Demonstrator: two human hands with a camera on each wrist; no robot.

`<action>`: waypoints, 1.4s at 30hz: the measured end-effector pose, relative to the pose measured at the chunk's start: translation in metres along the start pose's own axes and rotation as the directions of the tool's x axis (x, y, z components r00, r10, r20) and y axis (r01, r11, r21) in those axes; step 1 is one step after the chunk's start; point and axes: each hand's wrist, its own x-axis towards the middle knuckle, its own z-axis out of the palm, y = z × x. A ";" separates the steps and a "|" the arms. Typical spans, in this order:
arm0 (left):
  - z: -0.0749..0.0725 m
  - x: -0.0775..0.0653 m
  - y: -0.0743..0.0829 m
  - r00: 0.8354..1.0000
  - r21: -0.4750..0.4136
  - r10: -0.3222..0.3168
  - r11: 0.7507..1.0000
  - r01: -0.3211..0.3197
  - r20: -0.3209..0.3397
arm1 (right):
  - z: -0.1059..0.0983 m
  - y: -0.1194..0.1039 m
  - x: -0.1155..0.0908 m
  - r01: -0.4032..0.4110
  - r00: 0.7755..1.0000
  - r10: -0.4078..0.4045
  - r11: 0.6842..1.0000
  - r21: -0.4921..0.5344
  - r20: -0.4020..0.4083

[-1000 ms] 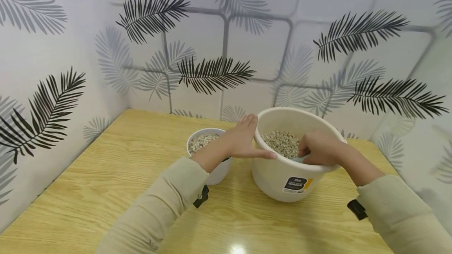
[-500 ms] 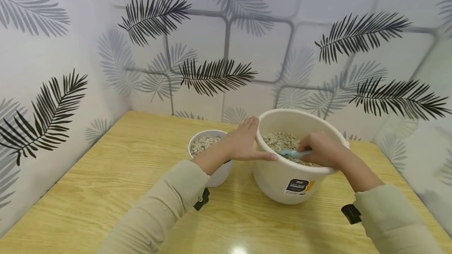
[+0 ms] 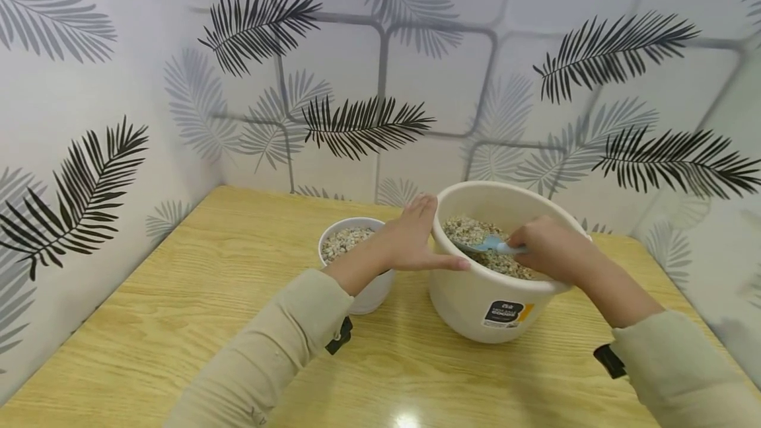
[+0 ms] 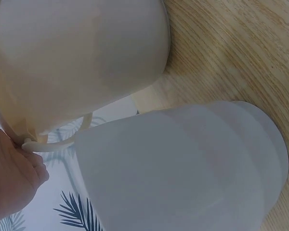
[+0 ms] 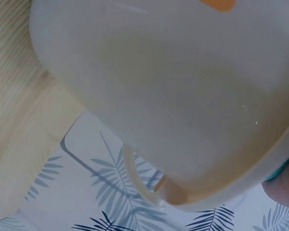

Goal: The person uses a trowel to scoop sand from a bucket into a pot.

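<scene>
Looking down from the head view, I see a large cream bucket (image 3: 460, 309) on the wooden table (image 3: 178, 302), with loose pale grains (image 3: 466, 228) inside. The person's right hand (image 3: 549, 248) reaches in over the rim, fingers curled, pinching a blue-handled scoop (image 3: 505, 248) whose dark head lies among those grains. The left hand (image 3: 411, 241) has its thumb spread away from the fingers, thumb and fingers both against the bucket's rim. A smaller white pot (image 3: 371, 297), also holding pale pieces, stands just left of the bucket, partly behind the left forearm. From the left wrist, the bucket and pot stand near each other, and the fingers touch the rim beside the bucket's handle (image 4: 58, 145). From the right wrist, the bucket's side takes up most of the view; only a sliver of hand and blue-green shows, so I cannot tell the grip there.
</scene>
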 end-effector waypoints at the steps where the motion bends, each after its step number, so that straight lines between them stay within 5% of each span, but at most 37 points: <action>1: -0.001 0.000 0.000 1.000 0.000 0.001 1.000 -0.001 0.000 | -0.002 0.000 -0.001 -0.003 1.000 0.003 1.000 -0.014 -0.008; 14: -0.001 0.000 0.001 1.000 -0.002 -0.010 1.000 0.010 0.028 | -0.012 0.000 -0.015 -0.113 0.992 0.108 0.991 -0.078 -0.063; 42: 0.000 0.000 0.000 0.999 0.004 -0.005 1.000 0.005 0.041 | -0.011 0.007 -0.033 -0.059 0.979 0.033 0.990 -0.126 -0.201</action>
